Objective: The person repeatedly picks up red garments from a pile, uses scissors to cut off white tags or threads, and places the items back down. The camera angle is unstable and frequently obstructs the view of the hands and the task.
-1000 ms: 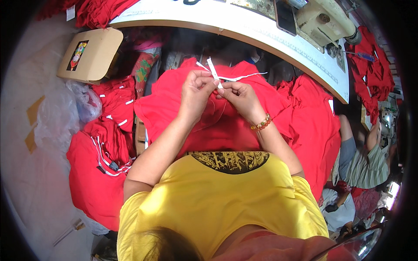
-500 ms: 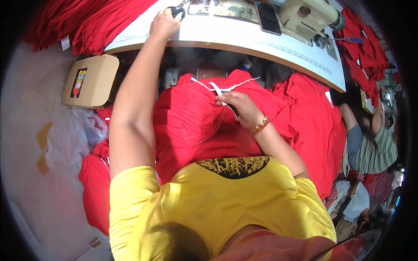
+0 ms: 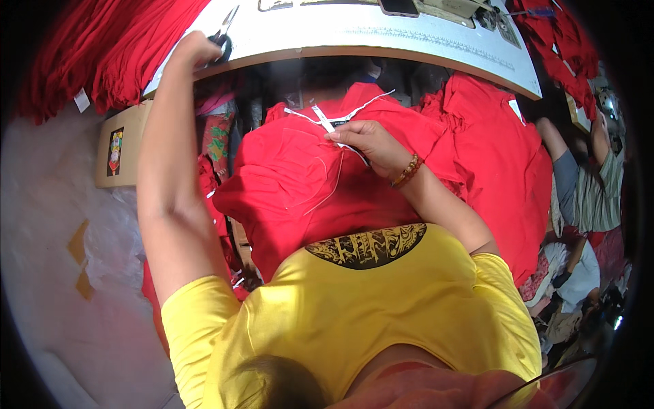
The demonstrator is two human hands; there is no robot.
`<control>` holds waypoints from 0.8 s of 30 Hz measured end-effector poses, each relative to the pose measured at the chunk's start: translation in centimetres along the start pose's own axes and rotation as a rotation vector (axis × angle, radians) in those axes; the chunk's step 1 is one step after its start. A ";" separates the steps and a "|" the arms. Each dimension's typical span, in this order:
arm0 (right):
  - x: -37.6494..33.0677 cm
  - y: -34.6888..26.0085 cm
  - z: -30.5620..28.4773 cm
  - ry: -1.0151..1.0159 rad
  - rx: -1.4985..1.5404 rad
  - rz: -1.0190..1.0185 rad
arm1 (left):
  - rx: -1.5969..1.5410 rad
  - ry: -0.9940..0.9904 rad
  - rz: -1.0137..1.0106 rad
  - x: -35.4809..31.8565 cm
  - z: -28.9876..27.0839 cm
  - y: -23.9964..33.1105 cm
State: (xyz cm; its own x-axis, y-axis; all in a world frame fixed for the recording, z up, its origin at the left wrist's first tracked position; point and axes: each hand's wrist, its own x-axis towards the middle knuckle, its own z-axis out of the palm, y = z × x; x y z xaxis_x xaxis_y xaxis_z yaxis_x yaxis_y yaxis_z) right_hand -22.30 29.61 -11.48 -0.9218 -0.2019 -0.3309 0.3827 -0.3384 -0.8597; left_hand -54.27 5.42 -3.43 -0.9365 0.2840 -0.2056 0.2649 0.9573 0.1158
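Observation:
At the left end of the white table, my left hand is closed round the black handles of a pair of scissors, blades pointing away. Over my lap lies a red garment with white tape edging along its opening and loose thread on its front. My right hand pinches the end of a narrow white tape between thumb and fingers, at that opening. Beside the pinch a small dark label shows in part.
A white sewing table with a printed ruler spans the front; a phone lies on it. Red cloth heaps at far left, above a cardboard box. More red garments lie at right. Another person sits beyond them.
My left hand has drawn the scissors left and nearer, to the table's edge. The right hand keeps its pinch on the white tape. The whole view has shifted.

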 end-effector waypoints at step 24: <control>-1.4 -0.4 1.9 -0.039 -0.088 -0.129 | -0.441 -0.395 0.195 -30.7 5.7 6.5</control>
State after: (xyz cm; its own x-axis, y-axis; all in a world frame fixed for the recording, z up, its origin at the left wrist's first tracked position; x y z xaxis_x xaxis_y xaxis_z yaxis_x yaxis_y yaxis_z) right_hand -21.06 28.30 -10.00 -0.9592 -0.1983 -0.2014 0.2526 -0.2820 -0.9256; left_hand -22.53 3.20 -1.96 -0.7020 0.5309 -0.4747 0.2240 0.7973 0.5605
